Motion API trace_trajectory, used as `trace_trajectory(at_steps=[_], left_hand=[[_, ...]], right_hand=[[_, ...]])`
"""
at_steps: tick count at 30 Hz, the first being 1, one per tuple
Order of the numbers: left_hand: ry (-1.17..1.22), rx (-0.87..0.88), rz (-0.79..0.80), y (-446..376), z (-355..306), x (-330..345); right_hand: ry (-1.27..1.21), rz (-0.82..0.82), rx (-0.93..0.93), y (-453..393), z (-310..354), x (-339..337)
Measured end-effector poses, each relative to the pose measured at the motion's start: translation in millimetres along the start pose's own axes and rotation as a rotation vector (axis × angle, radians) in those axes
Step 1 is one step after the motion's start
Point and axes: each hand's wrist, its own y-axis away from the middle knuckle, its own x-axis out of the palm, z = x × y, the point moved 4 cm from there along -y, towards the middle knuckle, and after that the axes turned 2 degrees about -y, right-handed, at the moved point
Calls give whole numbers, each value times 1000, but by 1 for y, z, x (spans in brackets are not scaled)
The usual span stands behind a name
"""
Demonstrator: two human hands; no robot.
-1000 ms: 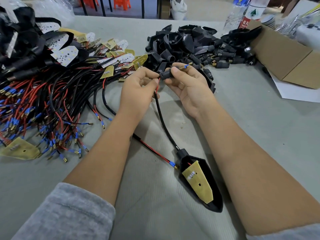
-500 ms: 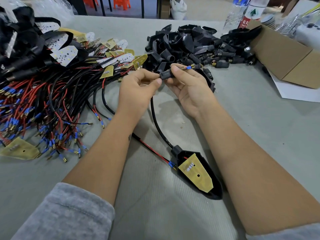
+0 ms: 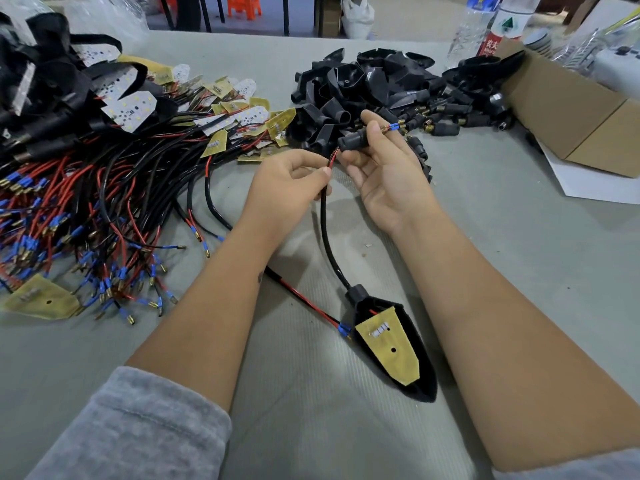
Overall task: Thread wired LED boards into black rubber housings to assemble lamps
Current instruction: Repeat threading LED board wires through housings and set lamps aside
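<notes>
A black rubber housing lies on the table between my forearms, with a yellow LED board sitting in it. Its black cable curves up to my hands. My left hand pinches the cable where the red wire leaves the black sheath. My right hand holds a small black rubber connector sleeve; a blue-tipped terminal sticks out past its fingers. A second red wire with a blue terminal lies beside the housing.
A tangle of wired LED boards covers the left of the table. A heap of empty black housings lies at the back centre. A cardboard box, white paper and water bottles stand at the right.
My left hand has slid down the cable, away from the sleeve, baring a stretch of red wire. The blue terminal now sticks further out of the sleeve. The housing has slid a little nearer my hands.
</notes>
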Motion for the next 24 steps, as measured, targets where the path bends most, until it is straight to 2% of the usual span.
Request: trace_trajectory(at_steps=[8,16,24], left_hand=[[-16,104,-68,-1,-1,-6],[58,61,-128,1,0,-8],[101,5,-76,-2,5,-6]], right_hand=[[138,40,9,1,-1,3],[282,81,21,-1,-7,8],[128,55,7,3,-3,8]])
